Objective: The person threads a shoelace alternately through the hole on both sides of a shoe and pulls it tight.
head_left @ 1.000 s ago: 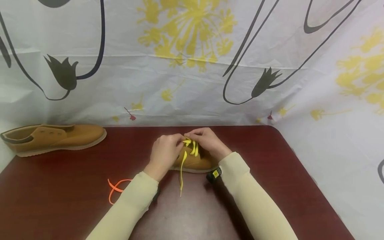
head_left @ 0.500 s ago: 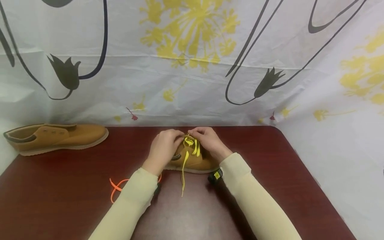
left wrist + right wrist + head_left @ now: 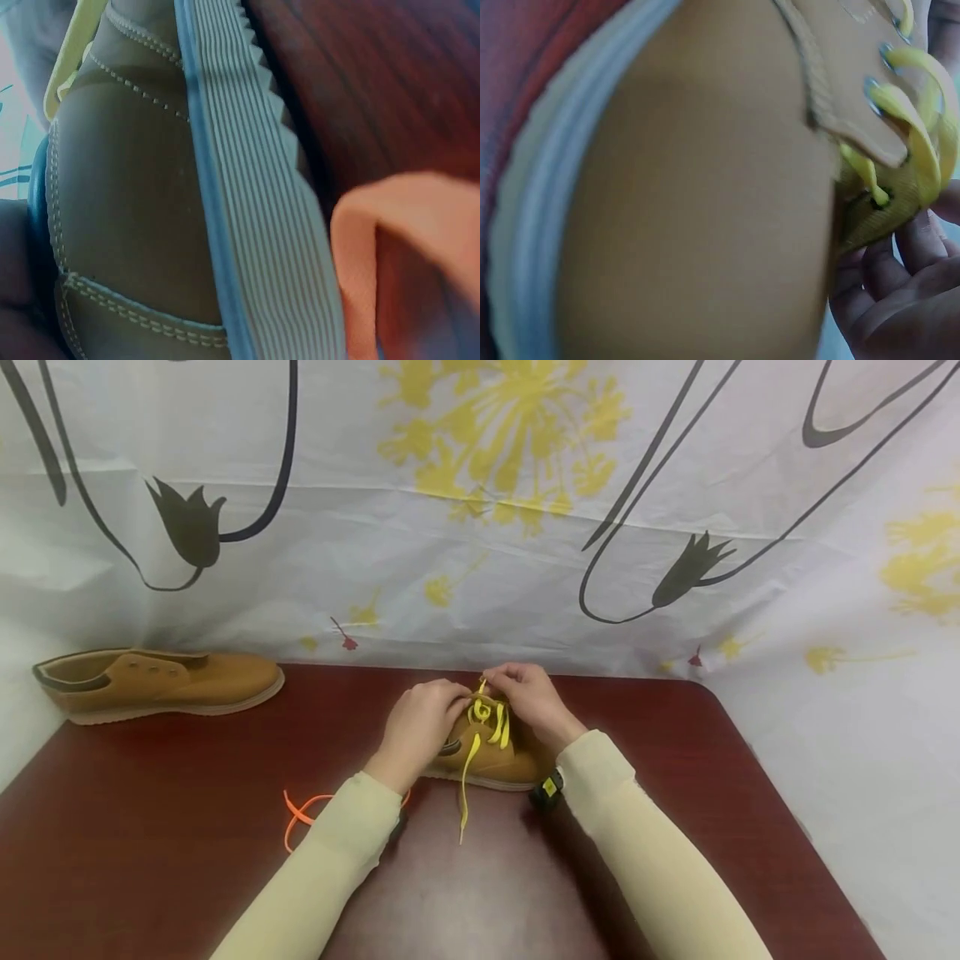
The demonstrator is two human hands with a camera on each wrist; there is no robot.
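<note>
A tan shoe (image 3: 487,764) stands on the table, toe to the right, with a yellow shoelace (image 3: 468,777) through its eyelets. One lace end hangs down the near side. My left hand (image 3: 416,727) pinches the shoe's upper edge by the eyelets. Just above, my right hand (image 3: 531,702) pinches the yellow lace, drawn upward from the far eyelet flap. Seen from the right wrist, yellow loops (image 3: 922,135) cross the opening, and the lace passes through a hole in the flap (image 3: 870,221). The shoe's stitched side (image 3: 135,202) fills much of the left wrist view.
A second tan shoe (image 3: 180,685), without a lace, lies at the table's back left. An orange shoelace (image 3: 300,814) lies partly under the left forearm. The dark red table (image 3: 637,760) meets a patterned white cloth (image 3: 450,610) behind and at the right.
The right hand has risen slightly away from the left, drawing the yellow lace up through the far flap. The left hand stays at the shoe's upper edge. The head view has shifted slightly.
</note>
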